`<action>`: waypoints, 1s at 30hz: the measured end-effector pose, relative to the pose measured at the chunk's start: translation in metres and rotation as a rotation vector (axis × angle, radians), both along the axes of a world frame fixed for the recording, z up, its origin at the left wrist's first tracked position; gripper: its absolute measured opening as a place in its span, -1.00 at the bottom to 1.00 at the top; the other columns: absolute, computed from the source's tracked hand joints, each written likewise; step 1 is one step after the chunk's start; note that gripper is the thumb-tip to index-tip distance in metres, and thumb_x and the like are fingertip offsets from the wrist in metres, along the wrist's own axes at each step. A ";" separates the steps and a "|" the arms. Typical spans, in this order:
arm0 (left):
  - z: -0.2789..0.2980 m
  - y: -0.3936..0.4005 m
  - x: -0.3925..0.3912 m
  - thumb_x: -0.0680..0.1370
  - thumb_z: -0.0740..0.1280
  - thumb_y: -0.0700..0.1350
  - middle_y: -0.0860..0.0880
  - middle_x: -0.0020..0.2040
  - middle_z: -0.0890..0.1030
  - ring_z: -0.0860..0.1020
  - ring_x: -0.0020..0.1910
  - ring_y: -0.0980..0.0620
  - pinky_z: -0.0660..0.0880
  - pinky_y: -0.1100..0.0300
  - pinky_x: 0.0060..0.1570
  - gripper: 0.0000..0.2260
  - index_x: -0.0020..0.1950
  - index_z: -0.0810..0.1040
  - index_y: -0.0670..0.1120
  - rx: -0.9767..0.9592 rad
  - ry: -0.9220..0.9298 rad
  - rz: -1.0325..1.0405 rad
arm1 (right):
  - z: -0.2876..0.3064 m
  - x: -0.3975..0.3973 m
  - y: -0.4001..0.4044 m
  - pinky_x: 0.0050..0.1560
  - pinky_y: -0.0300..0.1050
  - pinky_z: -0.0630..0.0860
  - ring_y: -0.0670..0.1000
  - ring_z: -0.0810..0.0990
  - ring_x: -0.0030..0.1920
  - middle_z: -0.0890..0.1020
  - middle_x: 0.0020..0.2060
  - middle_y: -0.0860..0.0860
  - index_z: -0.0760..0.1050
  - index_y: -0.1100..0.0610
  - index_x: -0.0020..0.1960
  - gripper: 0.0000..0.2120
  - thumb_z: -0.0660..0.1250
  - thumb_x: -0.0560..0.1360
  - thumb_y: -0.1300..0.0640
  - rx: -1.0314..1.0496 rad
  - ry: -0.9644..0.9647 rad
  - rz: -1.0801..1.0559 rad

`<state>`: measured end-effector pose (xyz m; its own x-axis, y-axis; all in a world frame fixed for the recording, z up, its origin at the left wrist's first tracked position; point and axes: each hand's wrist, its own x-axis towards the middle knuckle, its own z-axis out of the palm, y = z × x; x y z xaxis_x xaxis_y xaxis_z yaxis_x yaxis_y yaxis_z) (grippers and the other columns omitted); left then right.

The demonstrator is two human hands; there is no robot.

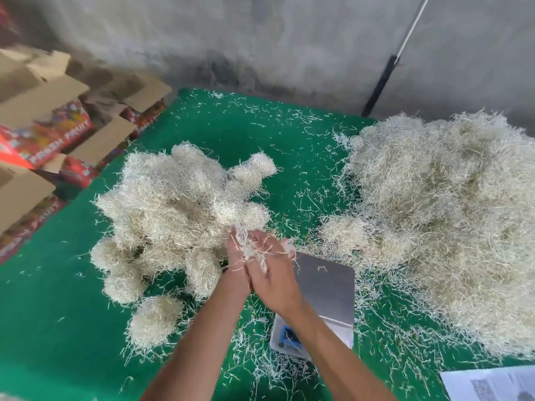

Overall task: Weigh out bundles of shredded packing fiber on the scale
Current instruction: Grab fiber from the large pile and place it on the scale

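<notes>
So both hands are pressed together over the green mat (72, 299), left hand (236, 264) and right hand (273, 273) with fingers loosely spread, a small wisp of pale shredded fiber (252, 247) caught between them. Just right of them sits the silver square-topped scale (327, 287), nearly bare. Rolled fiber bundles (173, 215) are heaped on the left, and a big loose fiber pile (443, 215) sits on the right.
</notes>
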<state>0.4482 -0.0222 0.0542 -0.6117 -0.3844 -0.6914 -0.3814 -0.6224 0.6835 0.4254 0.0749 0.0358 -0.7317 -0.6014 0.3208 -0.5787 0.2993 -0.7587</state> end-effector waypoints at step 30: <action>0.000 -0.023 0.010 0.47 0.34 0.33 -0.21 0.37 0.53 0.50 0.33 -0.24 0.34 -0.31 0.39 -0.38 0.40 0.51 -0.02 -0.087 0.190 -0.022 | 0.038 -0.032 0.015 0.03 -0.10 0.62 -0.05 0.63 -0.01 0.66 -0.01 0.03 0.65 0.16 0.01 -0.76 0.24 0.71 0.13 -0.264 -0.460 -0.249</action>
